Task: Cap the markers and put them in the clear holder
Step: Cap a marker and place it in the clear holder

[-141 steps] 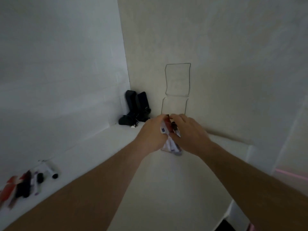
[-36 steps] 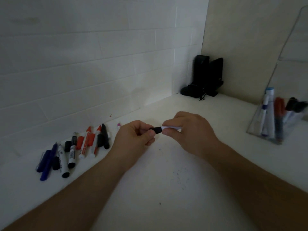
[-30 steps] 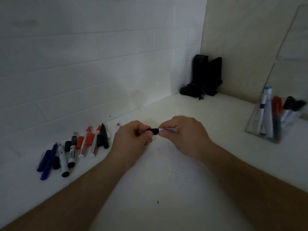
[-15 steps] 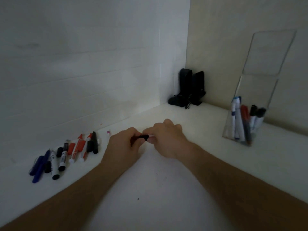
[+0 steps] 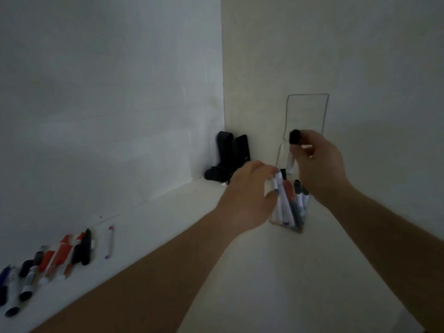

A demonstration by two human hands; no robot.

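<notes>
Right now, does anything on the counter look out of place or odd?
Nothing looks spilled or broken. One thin marker with a purple cap lies alone on the counter, apart from the row of markers by the wall. The clear holder stands upright.

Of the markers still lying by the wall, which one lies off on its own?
The thin white marker with purple ends. It lies apart, to the right of the bunched red, black and blue markers, nearest the left hand.

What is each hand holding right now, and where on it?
The right hand pinches a white marker with a black cap near its capped top. The left hand appears to steady the clear plastic holder, holding nothing clearly.
</notes>
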